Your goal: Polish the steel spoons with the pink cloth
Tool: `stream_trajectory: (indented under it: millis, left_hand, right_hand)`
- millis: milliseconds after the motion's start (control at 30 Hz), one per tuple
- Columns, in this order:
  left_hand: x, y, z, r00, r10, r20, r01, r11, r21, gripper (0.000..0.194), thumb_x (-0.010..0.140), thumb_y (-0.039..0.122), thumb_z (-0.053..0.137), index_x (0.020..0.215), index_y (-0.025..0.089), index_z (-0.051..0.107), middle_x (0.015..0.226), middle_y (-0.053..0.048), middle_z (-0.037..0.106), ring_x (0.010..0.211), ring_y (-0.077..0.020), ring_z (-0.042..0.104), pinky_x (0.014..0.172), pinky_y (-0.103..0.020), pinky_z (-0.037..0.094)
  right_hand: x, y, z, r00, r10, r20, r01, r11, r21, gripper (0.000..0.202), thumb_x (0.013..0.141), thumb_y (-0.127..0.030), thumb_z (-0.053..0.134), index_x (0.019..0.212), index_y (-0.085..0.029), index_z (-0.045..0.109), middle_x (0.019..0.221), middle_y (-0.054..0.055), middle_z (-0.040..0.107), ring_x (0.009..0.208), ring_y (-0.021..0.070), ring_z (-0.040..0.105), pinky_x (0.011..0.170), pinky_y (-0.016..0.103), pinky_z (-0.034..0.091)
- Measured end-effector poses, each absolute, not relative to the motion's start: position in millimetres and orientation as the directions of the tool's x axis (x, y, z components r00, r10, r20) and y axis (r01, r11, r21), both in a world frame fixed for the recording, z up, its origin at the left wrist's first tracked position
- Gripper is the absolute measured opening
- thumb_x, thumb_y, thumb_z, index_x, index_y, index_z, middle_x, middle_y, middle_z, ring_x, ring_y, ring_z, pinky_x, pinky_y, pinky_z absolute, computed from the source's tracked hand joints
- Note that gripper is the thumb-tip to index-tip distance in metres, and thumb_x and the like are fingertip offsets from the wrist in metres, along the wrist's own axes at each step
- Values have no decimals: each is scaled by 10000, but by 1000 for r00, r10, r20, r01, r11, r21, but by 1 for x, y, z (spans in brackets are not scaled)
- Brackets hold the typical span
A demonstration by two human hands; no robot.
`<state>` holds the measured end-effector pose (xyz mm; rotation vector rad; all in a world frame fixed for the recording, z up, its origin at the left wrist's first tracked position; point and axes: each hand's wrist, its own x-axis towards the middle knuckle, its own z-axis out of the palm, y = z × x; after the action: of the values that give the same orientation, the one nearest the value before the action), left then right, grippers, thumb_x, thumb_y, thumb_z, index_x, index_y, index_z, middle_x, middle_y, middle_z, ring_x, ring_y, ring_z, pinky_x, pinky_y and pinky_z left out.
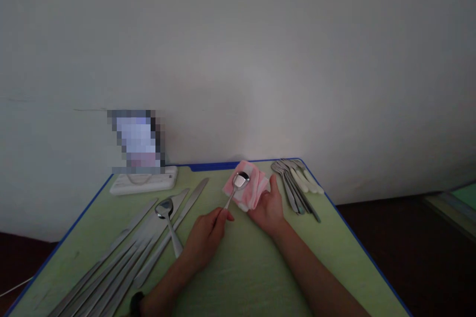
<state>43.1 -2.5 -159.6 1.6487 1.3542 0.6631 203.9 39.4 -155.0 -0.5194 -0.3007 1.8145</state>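
A metal spoon [241, 180] is held upward over the table's middle, its bowl in front of a folded pink-and-white cloth [259, 189]; whether the two touch cannot be told. The person's left hand [208, 232] has its fingers closed round the spoon's handle. The right hand [268, 209] is turned palm up beneath the cloth, thumb raised and apart; its other fingers are hidden, so I cannot tell how they are bent. Just right of it lie grey-handled cutlery [296, 193] and white-handled cutlery [300, 179], side by side. To the left, table knives [193, 200] lie fanned, a second spoon [171, 230] among them. Behind these, a pixelated upright screen [137, 138] stands at a white slab [159, 183]. The table [238, 277] is pale green, blue-edged, against a grey wall [238, 59].
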Motion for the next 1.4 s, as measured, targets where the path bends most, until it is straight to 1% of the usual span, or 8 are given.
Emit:
stream_trajectory:
  millis: [100, 200, 267, 467, 667, 833, 1033, 1400]
  left_hand:
    - [43, -1, -161, 245, 963, -114, 463, -13, 886, 424, 877, 455, 286, 827, 162, 589, 478, 67, 353, 452, -122, 396, 473, -221, 284]
    - [44, -1, -162, 240, 967, -87, 466, -36, 884, 418, 870, 451, 290, 819, 163, 589, 481, 67, 353, 456, -123, 400, 476, -220, 288]
    - [45, -1, -161, 248, 966, -76, 473, -52, 880, 419, 869, 450, 289, 819, 164, 592, 479, 67, 353, 457, -126, 402, 478, -221, 291]
    - [47, -2, -159, 282, 958, -42, 520, -116, 846, 423, 862, 435, 294, 796, 164, 612, 479, 58, 364, 466, -130, 408, 484, -225, 293]
    - [44, -3, -159, 361, 932, -30, 463, -151, 873, 417, 860, 454, 303, 772, 157, 583, 487, 65, 360, 455, -109, 371, 472, -215, 271]
    - [45, -2, -165, 334, 942, -16, 403, -128, 906, 405, 854, 489, 299, 685, 178, 497, 495, 63, 359, 464, -106, 366, 464, -213, 267]
    - [46, -3, -167, 299, 954, 21, 397, -144, 906, 408, 850, 500, 306, 687, 180, 501, 492, 62, 371, 467, -110, 383, 460, -213, 271]
    - [48, -3, -163, 298, 954, -25, 409, -104, 906, 391, 847, 468, 310, 751, 170, 544, 474, 79, 326, 441, -108, 345, 459, -215, 259]
  right_hand:
    - [201, 35, -155, -225, 966, -125, -815, -257, -520, 561, 748, -635, 475, 1039, -171, 598, 963, 76, 689, 950, 229, 614, 838, 397, 475]
    - [197, 34, -159, -203, 974, -97, -774, -220, -594, 333, 748, -384, 620, 988, -153, 614, 928, 57, 700, 869, 194, 635, 813, 340, 490]
    - [196, 35, -161, -200, 973, -118, -765, -230, -601, 248, 762, -290, 615, 970, -154, 617, 914, 47, 703, 824, 176, 642, 781, 322, 503]
    - [200, 39, -161, -215, 963, -161, -812, -268, -519, 334, 812, -456, 518, 955, -168, 607, 804, 39, 702, 699, 177, 644, 658, 335, 524]
    - [202, 38, -160, -293, 941, -169, -758, -336, -559, 422, 837, -497, 434, 902, -119, 611, 764, 96, 698, 691, 200, 653, 641, 334, 517]
    - [201, 40, -164, -285, 950, -132, -769, -308, -560, 374, 825, -493, 466, 895, -155, 609, 712, 49, 690, 648, 186, 638, 642, 348, 516]
    - [201, 40, -166, -308, 947, -96, -760, -306, -573, 429, 829, -521, 441, 980, -151, 596, 799, 65, 696, 692, 184, 640, 665, 348, 511]
    - [200, 43, -163, -88, 987, -132, -855, -143, -498, 312, 828, -456, 483, 889, -179, 611, 737, 24, 685, 645, 166, 619, 611, 307, 507]
